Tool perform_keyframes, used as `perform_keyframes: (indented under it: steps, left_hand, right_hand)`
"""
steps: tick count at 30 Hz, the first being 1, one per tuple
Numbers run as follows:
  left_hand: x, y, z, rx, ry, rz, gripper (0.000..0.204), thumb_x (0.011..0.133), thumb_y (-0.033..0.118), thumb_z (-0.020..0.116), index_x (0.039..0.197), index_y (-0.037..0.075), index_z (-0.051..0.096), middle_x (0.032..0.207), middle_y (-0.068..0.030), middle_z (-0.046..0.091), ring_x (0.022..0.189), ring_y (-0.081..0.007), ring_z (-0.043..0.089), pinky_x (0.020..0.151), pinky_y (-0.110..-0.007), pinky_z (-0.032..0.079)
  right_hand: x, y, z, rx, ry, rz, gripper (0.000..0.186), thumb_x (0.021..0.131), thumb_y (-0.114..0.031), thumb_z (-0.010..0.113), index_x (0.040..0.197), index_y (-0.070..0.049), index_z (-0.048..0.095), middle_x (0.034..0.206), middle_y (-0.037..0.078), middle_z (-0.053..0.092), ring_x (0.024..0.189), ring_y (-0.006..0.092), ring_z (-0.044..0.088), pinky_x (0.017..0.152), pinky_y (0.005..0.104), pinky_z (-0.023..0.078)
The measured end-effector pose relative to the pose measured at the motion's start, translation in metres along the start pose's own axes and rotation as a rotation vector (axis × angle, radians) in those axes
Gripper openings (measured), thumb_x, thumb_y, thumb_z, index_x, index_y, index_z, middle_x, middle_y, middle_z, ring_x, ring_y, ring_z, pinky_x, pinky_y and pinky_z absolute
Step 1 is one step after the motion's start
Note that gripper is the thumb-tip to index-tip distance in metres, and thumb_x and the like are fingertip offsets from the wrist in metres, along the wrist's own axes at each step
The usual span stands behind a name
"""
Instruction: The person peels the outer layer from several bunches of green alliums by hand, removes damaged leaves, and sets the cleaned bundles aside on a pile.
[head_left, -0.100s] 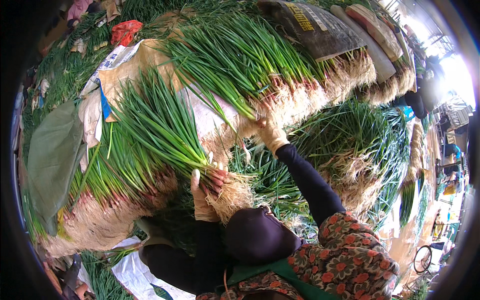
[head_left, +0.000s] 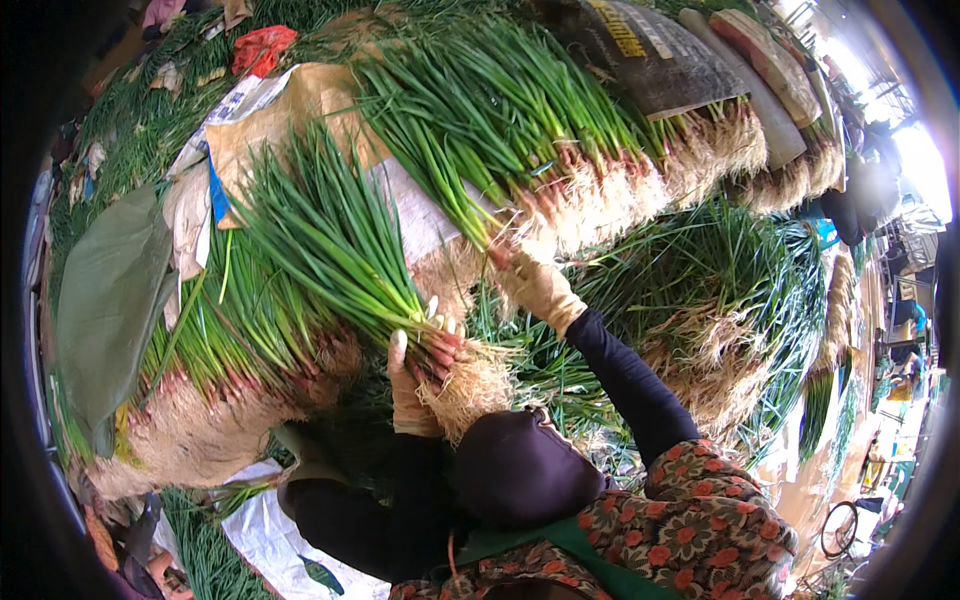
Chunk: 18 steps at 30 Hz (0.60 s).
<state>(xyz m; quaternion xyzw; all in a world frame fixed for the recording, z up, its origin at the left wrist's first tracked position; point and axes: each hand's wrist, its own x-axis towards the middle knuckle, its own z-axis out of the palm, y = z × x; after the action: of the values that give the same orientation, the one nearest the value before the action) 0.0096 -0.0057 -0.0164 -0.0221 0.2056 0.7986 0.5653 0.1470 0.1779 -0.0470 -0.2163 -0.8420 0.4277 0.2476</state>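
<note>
In a pale glove, my left hand (head_left: 412, 385) is wrapped round a thick bunch of green onions (head_left: 350, 255), gripping them near their reddish bases. Their pale roots (head_left: 468, 390) hang out beside the palm, and the leaves fan up and left. My right hand (head_left: 538, 290), also gloved, is closed on a few loose green onion stalks (head_left: 455, 200) by their lower ends. Those stalks lean against the near side of a long row of bundled green onions (head_left: 520, 110), whose roots (head_left: 605, 205) face me. The fingertips of my right hand are partly hidden.
Another row of green onions (head_left: 235, 320) stands at left, beside a grey-green sheet (head_left: 115, 300). Printed sacks (head_left: 680, 65) cover bundles at the upper right. A loose heap of onions (head_left: 700, 270) lies right of my right arm. A dark rounded cloth form (head_left: 525, 468) sits close before me.
My right hand has drawn slightly down and toward me, bringing the lower ends of the stalks away from the row. My left hand keeps its grip on the bunch; the view has shifted a little.
</note>
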Motion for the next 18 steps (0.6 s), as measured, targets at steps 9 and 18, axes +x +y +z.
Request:
perform_keyframes:
  steps: [9, 18]
  left_hand:
    - [0.008, 0.001, -0.035, -0.178, -0.139, -0.239, 0.073, 0.085, 0.040, 0.052, 0.121, -0.019, 0.027, 0.094, -0.0128, 0.048, 0.075, -0.0084, 0.046, 0.067, -0.017, 0.042]
    - [0.016, -0.009, -0.007, -0.331, -0.167, -0.448, 0.070, 0.083, 0.028, 0.059, 0.119, -0.021, 0.024, 0.091, -0.0045, 0.041, 0.081, -0.0055, 0.044, 0.067, -0.017, 0.040]
  right_hand:
    - [-0.062, 0.023, 0.059, -0.413, -0.594, 0.063, 0.027, 0.082, -0.028, 0.052, 0.103, -0.012, 0.059, 0.074, 0.008, 0.062, 0.067, 0.0231, 0.061, 0.060, 0.0325, 0.047]
    - [0.056, 0.056, 0.067, 0.750, 0.080, 0.480, 0.027, 0.088, -0.021, 0.050, 0.100, 0.001, 0.060, 0.082, 0.015, 0.065, 0.083, 0.0247, 0.062, 0.073, 0.0264, 0.049]
